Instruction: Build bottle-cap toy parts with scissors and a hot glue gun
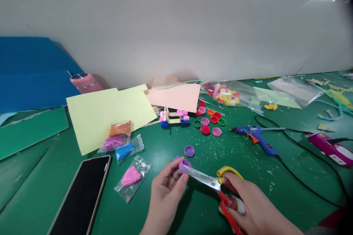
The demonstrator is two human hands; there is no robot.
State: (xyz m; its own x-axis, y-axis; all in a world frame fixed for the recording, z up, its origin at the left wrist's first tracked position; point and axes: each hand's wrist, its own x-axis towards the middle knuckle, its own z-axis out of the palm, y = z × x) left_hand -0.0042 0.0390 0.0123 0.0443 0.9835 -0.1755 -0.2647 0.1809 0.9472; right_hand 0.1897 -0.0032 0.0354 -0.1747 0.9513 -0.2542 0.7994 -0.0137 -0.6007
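Between the thumb and fingers of my left hand (167, 191) is a purple bottle cap (184, 165), held above the green table. My right hand (248, 203) is closed on the handles of scissors (205, 180), one handle yellow and the other red. The scissor blades point left, and their tips meet the purple cap at its rim. Another purple cap (189, 151) lies on the table just beyond my left hand. Red, pink, green and orange caps (205, 129) are scattered farther back, beside a small pink, blue and cream construction (174, 118).
Left of my hands lie a phone (81, 194), bagged clay (131, 176) and yellow sheets (110, 106). A blue glue gun (255, 136) with a trailing black cable lies to the right. A bag of caps (223, 93) rests near the white wall (176, 33).
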